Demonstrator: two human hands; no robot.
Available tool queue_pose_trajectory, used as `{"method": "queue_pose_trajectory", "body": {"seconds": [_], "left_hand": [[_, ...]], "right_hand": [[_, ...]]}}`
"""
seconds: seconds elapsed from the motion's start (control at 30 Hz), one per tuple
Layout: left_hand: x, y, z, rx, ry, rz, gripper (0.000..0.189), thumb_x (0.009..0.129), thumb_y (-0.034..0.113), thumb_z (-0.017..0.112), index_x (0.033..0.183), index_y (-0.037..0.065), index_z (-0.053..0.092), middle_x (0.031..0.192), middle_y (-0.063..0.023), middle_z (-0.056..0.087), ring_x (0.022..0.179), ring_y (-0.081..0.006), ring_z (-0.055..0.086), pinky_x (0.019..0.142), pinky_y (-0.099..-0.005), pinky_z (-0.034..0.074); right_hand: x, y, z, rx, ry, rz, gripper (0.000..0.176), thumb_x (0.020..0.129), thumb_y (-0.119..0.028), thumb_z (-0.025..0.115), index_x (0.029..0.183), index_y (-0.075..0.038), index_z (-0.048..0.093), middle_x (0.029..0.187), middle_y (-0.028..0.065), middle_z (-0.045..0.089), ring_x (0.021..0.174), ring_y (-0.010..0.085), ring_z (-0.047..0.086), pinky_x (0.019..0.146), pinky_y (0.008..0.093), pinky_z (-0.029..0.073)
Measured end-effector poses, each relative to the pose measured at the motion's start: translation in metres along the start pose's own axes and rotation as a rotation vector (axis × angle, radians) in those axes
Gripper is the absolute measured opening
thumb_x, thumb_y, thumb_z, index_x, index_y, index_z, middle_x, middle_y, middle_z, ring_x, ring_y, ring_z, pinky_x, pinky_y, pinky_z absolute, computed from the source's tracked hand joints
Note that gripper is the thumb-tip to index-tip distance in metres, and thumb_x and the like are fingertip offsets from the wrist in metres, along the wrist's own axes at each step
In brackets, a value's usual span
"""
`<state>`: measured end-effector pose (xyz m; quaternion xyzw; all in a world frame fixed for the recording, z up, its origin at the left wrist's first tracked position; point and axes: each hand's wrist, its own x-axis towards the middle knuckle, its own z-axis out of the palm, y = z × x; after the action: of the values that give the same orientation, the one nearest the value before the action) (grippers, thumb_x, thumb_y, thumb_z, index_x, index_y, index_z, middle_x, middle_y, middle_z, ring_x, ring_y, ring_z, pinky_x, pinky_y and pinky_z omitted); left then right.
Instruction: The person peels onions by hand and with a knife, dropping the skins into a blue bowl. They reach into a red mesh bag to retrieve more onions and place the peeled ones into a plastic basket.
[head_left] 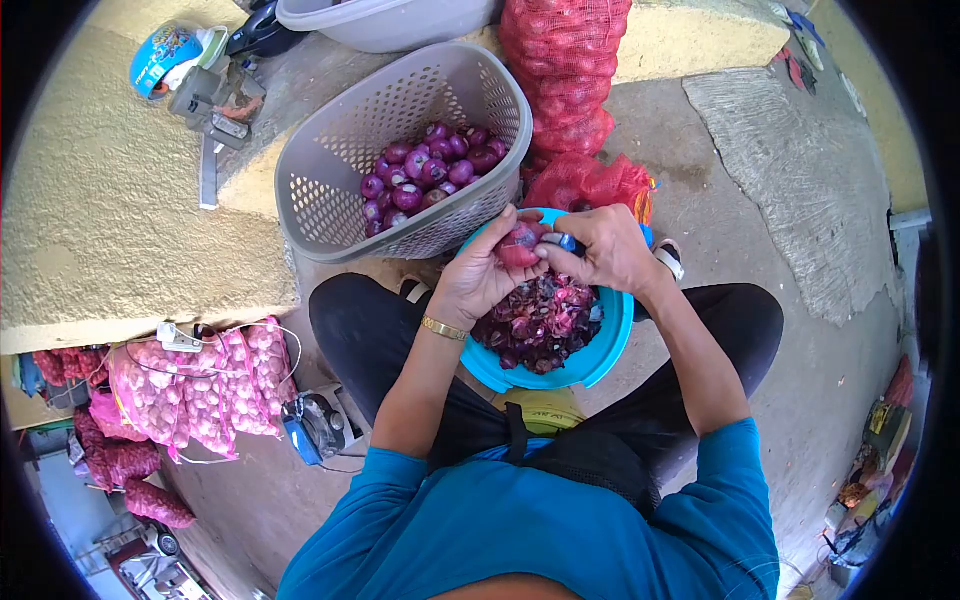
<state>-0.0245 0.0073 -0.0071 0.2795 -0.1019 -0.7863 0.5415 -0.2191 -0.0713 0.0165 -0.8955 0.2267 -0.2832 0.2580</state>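
Note:
A red onion with dull skin on it is gripped in the fingers of my left hand, above the basin. My right hand is closed around a small blue-handled tool; its working end is hidden, so its kind cannot be told. The right thumb touches the onion. Below both hands, a turquoise basin between my legs contains a heap of dark red onion skins. Just beyond my left hand stands a grey perforated basket with several shiny purple peeled onions in it.
A tall red mesh sack of onions stands behind the basin, with a slack red net at its foot. A grey tub is behind the basket. Pink net bags of garlic hang at left beside a blue-and-black device.

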Motion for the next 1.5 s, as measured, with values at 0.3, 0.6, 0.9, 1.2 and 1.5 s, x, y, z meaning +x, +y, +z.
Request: {"method": "queue_pose_trajectory", "body": {"seconds": [0.3,0.6,0.9,1.2,1.5], "left_hand": [[0.012,0.003,-0.026,-0.273,0.195,-0.025,0.041,0.092,0.037,0.068,0.116,0.007,0.054,0.112,-0.0152,0.059,0.102,-0.0290,0.060,0.085,-0.0428,0.053],[0.007,-0.004,-0.003,-0.093,0.108,0.101,0.043,0.097,0.046,0.057,0.117,0.009,0.055,0.113,-0.0095,0.058,0.109,-0.0231,0.057,0.094,-0.0443,0.050],[0.006,-0.007,-0.006,0.005,0.021,0.174,0.042,0.102,0.045,0.044,0.120,0.009,0.055,0.115,-0.0063,0.059,0.108,-0.0202,0.059,0.094,-0.0393,0.050],[0.005,-0.006,0.000,0.060,0.081,0.182,0.043,0.101,0.047,0.047,0.115,0.008,0.055,0.105,-0.0063,0.059,0.100,-0.0157,0.059,0.087,-0.0349,0.052],[-0.002,0.001,0.017,-0.038,-0.035,0.111,0.038,0.103,0.036,0.048,0.126,0.006,0.052,0.113,-0.0099,0.060,0.105,-0.0193,0.060,0.096,-0.0385,0.051]], "right_hand": [[-0.015,-0.019,0.011,-0.110,-0.320,-0.229,0.041,0.083,-0.051,0.068,0.082,-0.010,0.065,0.064,0.0108,0.062,0.059,0.0321,0.063,0.053,0.0425,0.048],[-0.003,-0.014,-0.001,0.008,0.019,0.252,0.048,0.081,-0.049,0.073,0.089,-0.004,0.058,0.069,0.0170,0.062,0.067,0.0391,0.064,0.059,0.0468,0.049],[-0.003,-0.008,0.012,-0.080,0.028,0.238,0.049,0.083,-0.050,0.071,0.082,-0.003,0.057,0.065,0.0182,0.061,0.066,0.0405,0.063,0.058,0.0473,0.049],[-0.002,-0.011,0.013,-0.054,0.005,0.228,0.045,0.084,-0.048,0.070,0.086,-0.004,0.061,0.066,0.0166,0.063,0.066,0.0400,0.064,0.057,0.0468,0.048],[0.003,-0.013,0.005,0.120,-0.011,0.317,0.036,0.088,-0.040,0.068,0.091,-0.005,0.068,0.065,0.0161,0.065,0.062,0.0365,0.065,0.058,0.0423,0.051]]}}
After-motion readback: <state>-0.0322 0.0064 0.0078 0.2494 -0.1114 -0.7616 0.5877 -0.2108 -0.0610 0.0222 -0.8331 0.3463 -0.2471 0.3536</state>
